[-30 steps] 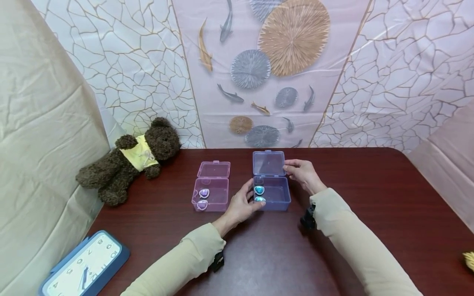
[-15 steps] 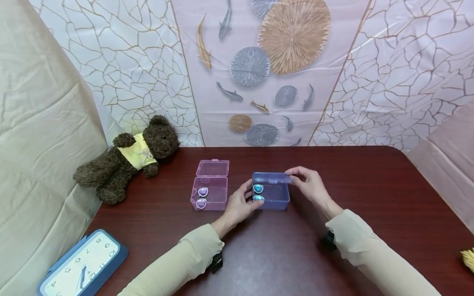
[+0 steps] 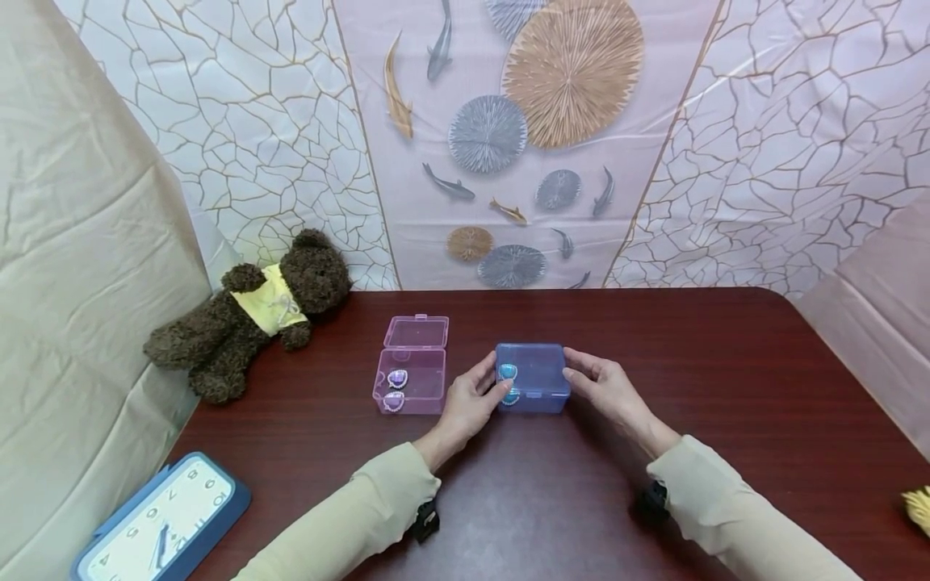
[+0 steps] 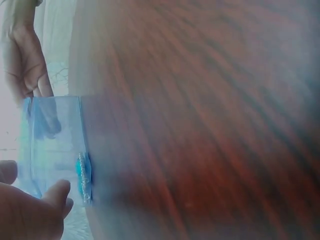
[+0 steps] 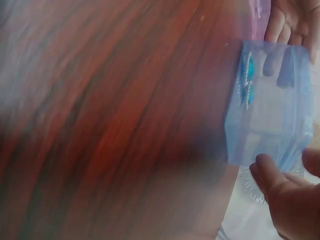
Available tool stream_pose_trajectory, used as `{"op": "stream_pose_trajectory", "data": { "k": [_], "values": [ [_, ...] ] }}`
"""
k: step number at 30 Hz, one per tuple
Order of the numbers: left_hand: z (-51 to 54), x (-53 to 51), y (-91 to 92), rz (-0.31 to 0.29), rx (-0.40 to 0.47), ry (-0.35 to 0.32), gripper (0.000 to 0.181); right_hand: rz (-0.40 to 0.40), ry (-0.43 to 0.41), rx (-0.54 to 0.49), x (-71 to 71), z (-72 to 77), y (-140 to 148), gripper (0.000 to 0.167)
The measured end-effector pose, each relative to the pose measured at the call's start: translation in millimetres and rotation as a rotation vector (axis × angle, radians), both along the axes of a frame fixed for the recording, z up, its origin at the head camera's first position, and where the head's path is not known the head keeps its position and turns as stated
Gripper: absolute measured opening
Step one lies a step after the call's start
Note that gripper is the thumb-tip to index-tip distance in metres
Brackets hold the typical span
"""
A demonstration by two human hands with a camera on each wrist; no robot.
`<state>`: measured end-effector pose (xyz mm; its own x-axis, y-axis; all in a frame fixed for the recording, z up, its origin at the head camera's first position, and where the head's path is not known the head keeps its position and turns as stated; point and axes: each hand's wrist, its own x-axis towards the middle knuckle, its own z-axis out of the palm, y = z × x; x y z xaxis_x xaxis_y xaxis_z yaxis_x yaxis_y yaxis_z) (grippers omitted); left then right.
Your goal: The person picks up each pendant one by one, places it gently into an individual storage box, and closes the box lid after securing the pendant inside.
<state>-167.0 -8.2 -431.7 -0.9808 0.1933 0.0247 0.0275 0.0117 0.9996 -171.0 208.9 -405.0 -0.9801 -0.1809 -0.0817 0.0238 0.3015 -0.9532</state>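
Observation:
A small translucent blue plastic box [image 3: 538, 375] stands on the table with its lid down. Two blue gems with pale beaded rims [image 3: 508, 372] show through its left part. My left hand [image 3: 465, 406] holds the box's left end, thumb at the front corner and fingers along the side. At the other end my right hand [image 3: 609, 393] grips the box, its thumb by the lid's right edge. In the right wrist view the fingertips [image 5: 262, 162] touch the end wall of the box. Whether the front latch is fastened cannot be made out.
Left of it, a pink box [image 3: 429, 386] stands with its lid raised, holding two purple gems [image 3: 397, 378]. A brown teddy bear [image 3: 250, 315] lies at the back left. A blue clock [image 3: 163, 516] is at the front left. Something yellow [image 3: 917, 507] shows at the right edge.
The blue box's lid has swung from fully raised, through half lowered, down onto the box. My right hand has come forward and down with it. My left hand has stayed at the left end.

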Motion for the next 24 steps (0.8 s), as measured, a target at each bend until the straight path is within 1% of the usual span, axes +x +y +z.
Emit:
{"op": "stream_pose_trajectory", "data": {
  "k": [4,6,10,12,16,20,22,24],
  "values": [
    [1.4,1.4,1.4,0.016,-0.022,0.001,0.058,-0.015,-0.031,0.001,2.3,3.3,-4,0.05],
    [2.5,1.7,1.8,0.023,-0.035,-0.002,0.058,-0.024,-0.03,-0.014,3.6,4.0,-6,0.05],
    [2.5,0.8,2.7,0.033,-0.049,0.0,0.058,-0.04,0.002,-0.028,5.3,2.5,-8,0.048],
    [2.2,-0.2,3.4,0.038,-0.052,-0.003,0.058,-0.041,0.019,-0.02,5.3,1.1,-9,0.048],
    [1.7,-3.2,6.2,0.049,-0.082,0.017,0.058,-0.039,0.029,0.001,3.2,-0.3,-7,0.048],
    [5.8,-8.0,11.6,0.062,-0.158,0.039,0.057,-0.058,0.016,0.018,-0.8,-0.2,-3,0.048],
    [9.3,-8.6,11.9,0.063,-0.234,0.042,0.059,-0.06,0.002,0.028,-1.8,0.4,-1,0.049],
    [14.1,-6.3,7.8,0.045,-0.305,0.044,0.063,-0.067,-0.003,0.043,-1.5,1.2,-1,0.049]
  ]
}}
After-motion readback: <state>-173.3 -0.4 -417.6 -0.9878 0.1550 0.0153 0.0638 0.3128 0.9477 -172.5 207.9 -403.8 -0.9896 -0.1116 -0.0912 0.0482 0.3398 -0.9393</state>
